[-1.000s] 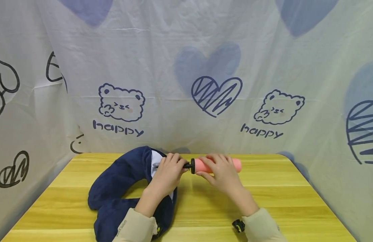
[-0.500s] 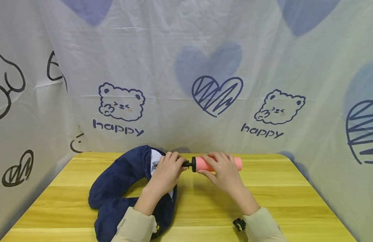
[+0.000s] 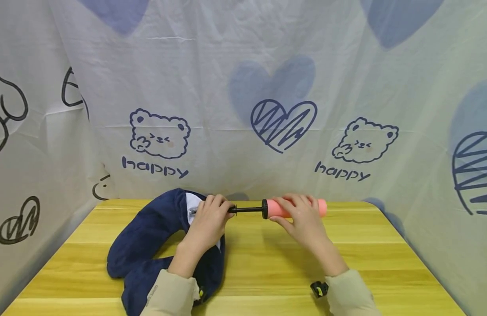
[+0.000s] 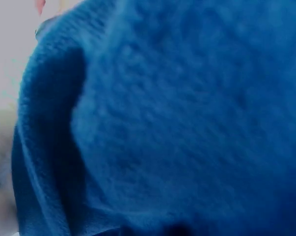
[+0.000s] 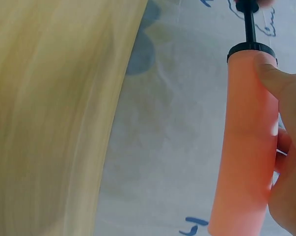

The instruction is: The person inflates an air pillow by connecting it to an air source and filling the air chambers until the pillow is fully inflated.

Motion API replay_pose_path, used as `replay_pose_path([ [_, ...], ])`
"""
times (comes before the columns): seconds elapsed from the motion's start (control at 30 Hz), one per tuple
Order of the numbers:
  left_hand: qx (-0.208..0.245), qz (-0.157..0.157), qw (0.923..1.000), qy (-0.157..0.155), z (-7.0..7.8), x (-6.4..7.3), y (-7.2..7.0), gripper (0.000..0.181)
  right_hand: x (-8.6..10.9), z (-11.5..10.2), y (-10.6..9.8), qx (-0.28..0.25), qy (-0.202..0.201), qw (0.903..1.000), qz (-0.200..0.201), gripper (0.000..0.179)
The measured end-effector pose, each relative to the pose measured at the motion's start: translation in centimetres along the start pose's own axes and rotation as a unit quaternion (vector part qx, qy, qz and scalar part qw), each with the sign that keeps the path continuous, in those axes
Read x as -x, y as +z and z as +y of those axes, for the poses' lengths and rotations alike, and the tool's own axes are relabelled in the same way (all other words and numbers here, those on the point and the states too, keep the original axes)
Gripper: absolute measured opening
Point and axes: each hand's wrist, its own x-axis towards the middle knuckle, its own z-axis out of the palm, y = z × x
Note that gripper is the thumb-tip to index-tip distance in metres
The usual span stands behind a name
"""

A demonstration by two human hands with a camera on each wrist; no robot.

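Observation:
A hand pump with a pink barrel (image 3: pixel 278 208) lies level above the table, its black rod (image 3: pixel 249 210) drawn out to the left. My right hand (image 3: pixel 305 219) grips the barrel, with the thumb along its side in the right wrist view. At the other end, my left hand (image 3: pixel 209 221) holds the pump's black end against the white opening (image 3: pixel 192 202) of a navy plush neck pillow (image 3: pixel 142 245). A clear valve piece (image 3: pixel 192 212) shows beside the fingers; the joint itself is hidden. Blue plush (image 4: pixel 187 108) fills most of the left wrist view.
The wooden table (image 3: pixel 267 272) carries the pillow at its left half. Behind it hangs a pale printed cloth (image 3: pixel 220 109), with more cloth along both sides. A small black device (image 3: pixel 319 289) sits by the right sleeve.
My right hand has moved right with the barrel, so more of the black rod shows. The left hand and the pillow have shifted slightly left.

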Motion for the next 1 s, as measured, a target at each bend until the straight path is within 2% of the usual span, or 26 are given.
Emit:
replay_pose_path([
  [0.27,0.009,-0.010,0.9986,-0.051,-1.8,0.2,-1.0,0.019,0.1,1.7,-0.9,-0.001,0.027,0.9996,0.002,0.056],
  [0.37,0.008,-0.010,0.9982,-0.058,-2.0,0.3,-1.2,0.019,0.1,1.8,-1.0,0.003,0.029,0.9996,0.002,0.056],
  [0.53,0.010,-0.009,0.9994,-0.033,-1.1,0.2,-0.8,0.018,0.0,1.0,-0.7,0.005,0.018,0.9998,-0.005,0.056],
  [0.77,0.022,-0.013,0.9994,0.024,0.9,-0.1,0.6,0.016,-0.1,-1.1,0.7,0.007,-0.030,0.9993,-0.021,0.053],
  [1.0,0.022,-0.017,0.9988,0.041,2.1,-0.1,1.3,0.015,0.2,-2.2,1.5,0.011,-0.060,0.9981,-0.004,0.052],
])
